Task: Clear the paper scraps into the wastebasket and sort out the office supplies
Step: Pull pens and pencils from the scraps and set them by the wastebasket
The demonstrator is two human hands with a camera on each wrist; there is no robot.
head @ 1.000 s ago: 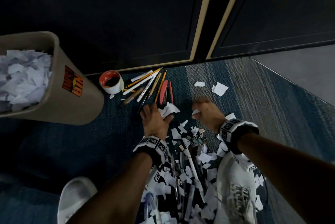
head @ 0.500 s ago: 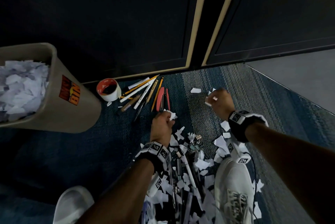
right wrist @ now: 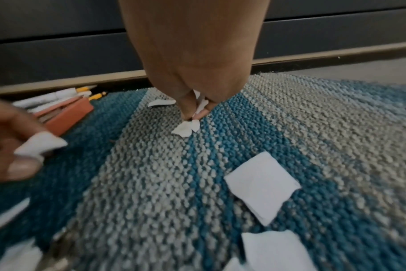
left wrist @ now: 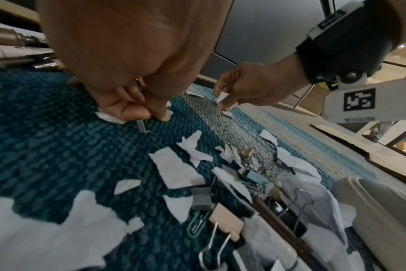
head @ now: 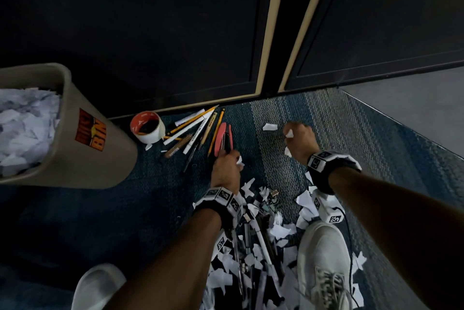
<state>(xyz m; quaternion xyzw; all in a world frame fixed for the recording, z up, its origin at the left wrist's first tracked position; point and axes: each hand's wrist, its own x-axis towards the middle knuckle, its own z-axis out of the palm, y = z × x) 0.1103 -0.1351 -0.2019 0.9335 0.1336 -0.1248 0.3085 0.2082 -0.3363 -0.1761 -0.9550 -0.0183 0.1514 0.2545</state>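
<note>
Both hands have travelled up the frame since a second ago: the right hand (head: 298, 142), which then hovered by the scrap heap near the shoe, now works the grey carpet band at centre right, and the left hand (head: 226, 169) has closed from a flat reach into a fist just below the red stapler (head: 223, 138).

Left fingers (left wrist: 127, 108) are curled round a wad of white scraps, thumb and forefinger pinching down at a small strip of staples (left wrist: 142, 126) on the carpet; whether the strip is actually gripped I cannot tell. Right fingertips (right wrist: 192, 110) pinch several small scraps together, one hanging just over the pile, and a loose scrap (head: 270, 126) lies just to the upper left of that hand.

Each hand seems to be hoarding scraps in the palm so that fewer trips to the wastebasket (head: 75, 133) are needed; it stands at the left edge, already heaped with paper and well apart from both hands. Pens and pencils (head: 195, 128) lie fanned beside a tape roll (head: 148, 128) against the dark cabinet (head: 175, 33), apparently the sorted pile. Most paper scraps (head: 251, 247) are mixed with pens and binder clips (left wrist: 223, 220) at the bottom centre, between the white shoes (head: 324, 259), so much remains.
</note>
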